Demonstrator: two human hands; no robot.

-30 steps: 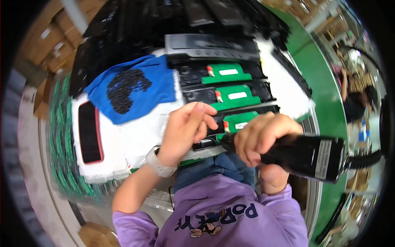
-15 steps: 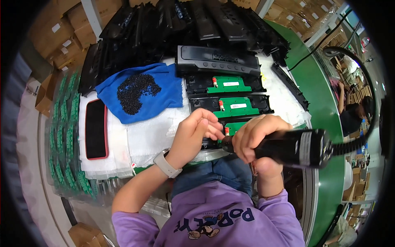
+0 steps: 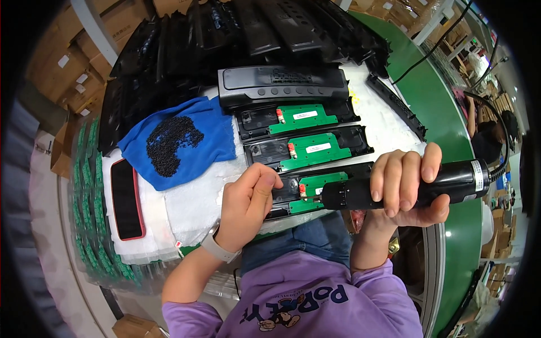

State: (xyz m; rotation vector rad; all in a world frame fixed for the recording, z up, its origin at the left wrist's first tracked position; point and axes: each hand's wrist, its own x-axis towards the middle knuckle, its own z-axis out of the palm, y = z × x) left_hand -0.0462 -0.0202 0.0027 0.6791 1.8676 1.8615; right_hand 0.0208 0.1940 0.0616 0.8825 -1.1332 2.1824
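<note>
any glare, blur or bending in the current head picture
Head view: the edge of the green table bows and the picture's corners go black; head view: soft sheen on the black cover; head view: circuit boards look fairly sharp, the far-right background softer.

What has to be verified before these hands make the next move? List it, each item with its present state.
1. Electric screwdriver held in the right hand: ok.
2. Nearest circuit board lying in its black housing: ok.
3. That board in full view: not ok; the screwdriver covers part of it.
4. Screwdriver bit touching the board: cannot tell; it is over the board, but contact is unclear.
5. Screw in the left hand: cannot tell; its curled grip hides what may be there.
6. Small black screws gathered on the blue cloth: ok.
</note>
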